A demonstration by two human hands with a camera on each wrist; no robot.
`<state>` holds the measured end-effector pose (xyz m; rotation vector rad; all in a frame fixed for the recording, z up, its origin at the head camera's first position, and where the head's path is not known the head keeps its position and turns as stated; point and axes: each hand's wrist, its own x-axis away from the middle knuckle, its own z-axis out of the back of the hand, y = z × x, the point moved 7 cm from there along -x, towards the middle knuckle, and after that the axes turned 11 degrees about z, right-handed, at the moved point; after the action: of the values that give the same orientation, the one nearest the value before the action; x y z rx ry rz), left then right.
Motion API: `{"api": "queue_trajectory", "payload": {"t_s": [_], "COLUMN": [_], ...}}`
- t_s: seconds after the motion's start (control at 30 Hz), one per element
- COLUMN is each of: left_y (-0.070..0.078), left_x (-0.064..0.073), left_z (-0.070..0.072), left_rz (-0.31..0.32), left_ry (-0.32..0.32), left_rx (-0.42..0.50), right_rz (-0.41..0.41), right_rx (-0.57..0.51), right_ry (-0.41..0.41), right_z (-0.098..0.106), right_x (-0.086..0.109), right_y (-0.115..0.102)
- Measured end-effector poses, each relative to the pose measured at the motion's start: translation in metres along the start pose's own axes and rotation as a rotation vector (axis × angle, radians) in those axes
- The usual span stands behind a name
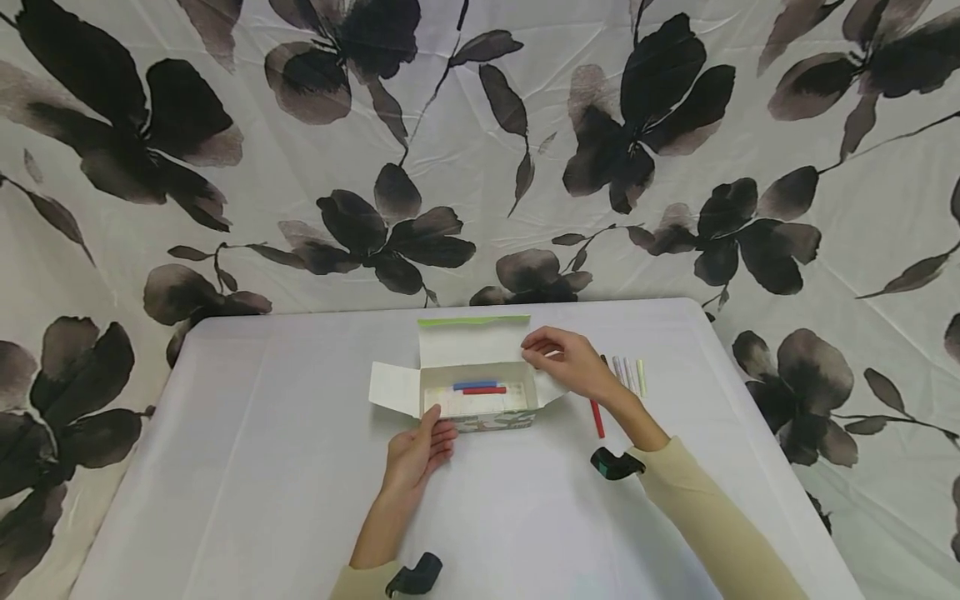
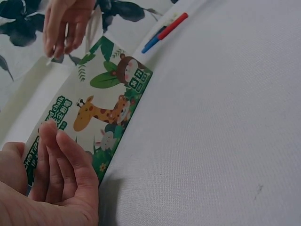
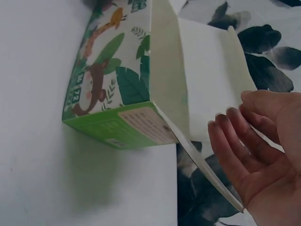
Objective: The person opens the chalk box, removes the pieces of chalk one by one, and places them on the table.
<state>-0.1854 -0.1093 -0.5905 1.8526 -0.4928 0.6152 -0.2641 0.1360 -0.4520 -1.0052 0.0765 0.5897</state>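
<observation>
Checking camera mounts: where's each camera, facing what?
Head: worn on head, facing forward and down at the open chalk box; left hand, right hand, sleeves show.
Left wrist: on that wrist, facing the box's printed side; left hand near, right hand beyond.
Right wrist: on that wrist, facing the box's green end; right hand shows.
Both wrist views share the giraffe print.

Whether home or studio cannot be told: white fabric backdrop printed with dark grey flowers (image 1: 450,150) hangs behind a white, cloth-covered surface (image 1: 262,467).

White table (image 1: 262,467) (woven-looking surface) | opened box (image 1: 495,422) | red stick (image 1: 597,419) | pale sticks (image 1: 631,377)
</observation>
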Motion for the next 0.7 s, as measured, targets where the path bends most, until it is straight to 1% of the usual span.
{"api": "queue_trajectory", "payload": {"t_s": [0.1,0.27,0.5,0.7], "left_y": [0.0,-0.002,-0.006,-0.01], "left_x": [-0.001,-0.001,0.003,0.009], "left_z": [0.0,0.0,-0.002,-0.003], "left_rz": [0.001,0.0,-0.01,-0.007], "left_ry": [0.003,0.004,0.004,-0.008], "left_rx": [-0.003,0.0,0.007,0.004], "right_rz": [0.024,0.026,0.082,0.102], "right_rx": [-0.018,-0.018,-0.02,0.001], "right_ry": [-0.032,-0.098,-0.176,-0.28], "right_z": [-0.011,-0.031,-0.057,-0.08], "right_x": [-0.004,-0.007,-0.008,-0.007], "right_y": [0.001,0.007,0.004,0.005]}}
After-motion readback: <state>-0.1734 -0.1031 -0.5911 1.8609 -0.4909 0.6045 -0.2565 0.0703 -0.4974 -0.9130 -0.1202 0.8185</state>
